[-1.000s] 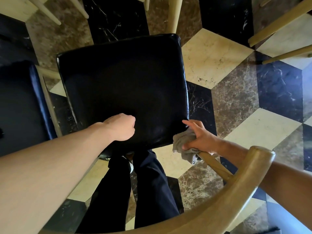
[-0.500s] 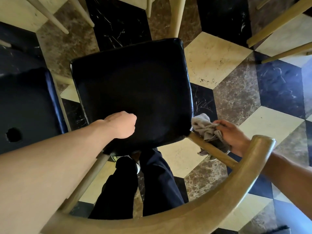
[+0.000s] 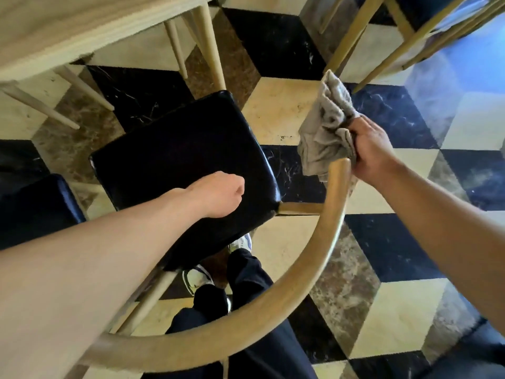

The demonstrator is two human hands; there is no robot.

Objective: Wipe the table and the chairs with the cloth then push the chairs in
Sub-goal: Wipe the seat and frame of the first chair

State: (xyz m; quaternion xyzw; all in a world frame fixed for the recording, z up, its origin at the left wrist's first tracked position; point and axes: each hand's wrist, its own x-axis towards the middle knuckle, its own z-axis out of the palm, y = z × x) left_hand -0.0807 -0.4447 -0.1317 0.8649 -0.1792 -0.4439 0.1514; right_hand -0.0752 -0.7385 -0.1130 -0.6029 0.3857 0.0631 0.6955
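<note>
Floor point(image 3: 278, 110) of glossy marble tiles in black, cream and brown is filling most of the view, with the pale wood table point(image 3: 54, 28) edge sitting at upper left. Chair point(image 3: 273, 305) is standing pulled out from the table, its curved wooden backrest rail arcing round a square, shiny black padded seat point(image 3: 177, 160); step in hand looks like wiping this chair's frame, judging by where the cloth is. Left hand point(image 3: 218, 194) is hovering over the seat's near edge with fingers curled into a loose fist, holding nothing visible (contact with the seat is unclear). Right hand point(image 3: 369, 146) is gripping the cloth point(image 3: 325, 127), a crumpled grey rag bunched up just beside the rail's right tip. Next move probably calls for dragging the cloth along the rounded rail, then pushing the chair in under the table.
</note>
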